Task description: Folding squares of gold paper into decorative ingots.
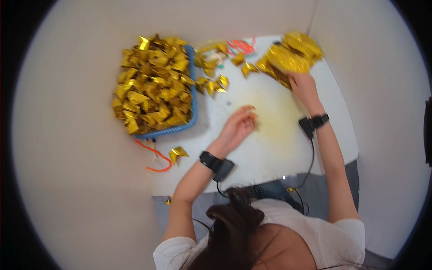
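Observation:
At the far right of the white table lies a crumpled heap of shiny gold foil paper (288,56). My right hand (304,87) reaches to its near edge, fingers closed on the gold foil paper; the fingertips are partly hidden. Over the middle of the table is my left hand (238,127), palm turned inward. Its fingers are loosely bent and apart, with nothing visible in them. To its left stands a blue plastic basket (193,90), heaped with folded gold foil pieces (155,85) shaped like ingots.
Several loose folded gold pieces (213,86) lie right of the basket, and one folded piece (177,154) sits near its front corner. Red-orange strips (240,47) lie at the back, an orange cord (159,170) at the left edge. Black wrist devices (218,165) trail cables. Pale walls enclose the table.

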A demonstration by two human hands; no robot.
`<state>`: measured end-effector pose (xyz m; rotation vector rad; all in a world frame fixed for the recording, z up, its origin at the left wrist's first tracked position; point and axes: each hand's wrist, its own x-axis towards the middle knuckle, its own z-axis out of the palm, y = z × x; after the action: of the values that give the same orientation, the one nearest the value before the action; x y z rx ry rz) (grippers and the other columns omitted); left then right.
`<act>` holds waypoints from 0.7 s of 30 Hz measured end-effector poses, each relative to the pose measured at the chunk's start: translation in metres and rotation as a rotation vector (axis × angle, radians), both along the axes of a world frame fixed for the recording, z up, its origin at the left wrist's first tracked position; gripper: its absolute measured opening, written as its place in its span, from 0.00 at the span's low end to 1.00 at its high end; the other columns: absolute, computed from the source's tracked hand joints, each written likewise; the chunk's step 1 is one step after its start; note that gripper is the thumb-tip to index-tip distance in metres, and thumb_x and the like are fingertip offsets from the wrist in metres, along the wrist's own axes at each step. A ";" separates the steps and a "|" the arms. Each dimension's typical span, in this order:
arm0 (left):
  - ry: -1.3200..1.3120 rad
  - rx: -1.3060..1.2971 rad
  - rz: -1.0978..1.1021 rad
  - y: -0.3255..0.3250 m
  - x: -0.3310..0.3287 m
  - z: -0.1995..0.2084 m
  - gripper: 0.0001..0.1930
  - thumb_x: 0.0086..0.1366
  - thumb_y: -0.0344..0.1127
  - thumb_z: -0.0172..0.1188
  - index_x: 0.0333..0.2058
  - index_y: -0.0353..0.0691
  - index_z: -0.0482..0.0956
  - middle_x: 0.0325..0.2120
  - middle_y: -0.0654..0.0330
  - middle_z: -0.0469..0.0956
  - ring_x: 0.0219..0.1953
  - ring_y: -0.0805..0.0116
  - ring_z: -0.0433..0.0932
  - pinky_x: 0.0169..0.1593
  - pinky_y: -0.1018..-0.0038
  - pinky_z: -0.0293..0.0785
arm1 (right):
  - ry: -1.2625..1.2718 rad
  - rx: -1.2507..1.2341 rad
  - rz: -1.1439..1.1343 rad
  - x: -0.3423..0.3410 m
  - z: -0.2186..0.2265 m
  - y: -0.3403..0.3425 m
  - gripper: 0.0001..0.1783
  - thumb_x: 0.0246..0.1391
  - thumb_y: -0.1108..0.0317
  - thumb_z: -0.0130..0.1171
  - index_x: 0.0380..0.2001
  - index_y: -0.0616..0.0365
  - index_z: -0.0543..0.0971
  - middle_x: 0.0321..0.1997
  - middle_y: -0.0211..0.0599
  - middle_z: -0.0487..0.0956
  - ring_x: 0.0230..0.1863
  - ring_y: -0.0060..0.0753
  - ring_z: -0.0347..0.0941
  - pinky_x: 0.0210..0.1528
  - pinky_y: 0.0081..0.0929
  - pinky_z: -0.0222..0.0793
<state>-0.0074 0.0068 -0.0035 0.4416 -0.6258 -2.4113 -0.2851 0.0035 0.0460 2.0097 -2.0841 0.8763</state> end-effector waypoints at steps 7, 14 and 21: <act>-0.171 -0.276 0.293 -0.009 0.001 0.012 0.21 0.68 0.34 0.50 0.58 0.36 0.61 0.57 0.53 0.66 0.57 0.64 0.66 0.58 0.67 0.66 | -1.246 0.095 0.211 0.042 0.019 0.015 0.12 0.54 0.69 0.60 0.41 0.62 0.80 0.35 0.35 0.83 0.33 0.22 0.78 0.37 0.20 0.72; -0.513 -0.448 0.189 -0.010 0.012 0.003 0.21 0.68 0.36 0.54 0.56 0.33 0.66 0.42 0.59 0.79 0.42 0.76 0.78 0.46 0.79 0.73 | -1.650 0.296 0.178 0.063 -0.021 0.034 0.16 0.57 0.69 0.57 0.47 0.64 0.76 0.41 0.35 0.81 0.38 0.19 0.77 0.41 0.18 0.73; -0.535 -0.405 0.196 -0.013 0.014 0.009 0.11 0.67 0.31 0.51 0.46 0.34 0.74 0.34 0.61 0.80 0.34 0.80 0.78 0.37 0.84 0.73 | -1.671 0.415 0.328 0.044 -0.032 0.040 0.16 0.55 0.75 0.54 0.48 0.64 0.75 0.41 0.33 0.80 0.42 0.19 0.76 0.45 0.17 0.71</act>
<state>0.0062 -0.0062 0.0056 0.9301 -1.2090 -1.9104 -0.2408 0.0432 0.0137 1.8652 -2.5474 3.2086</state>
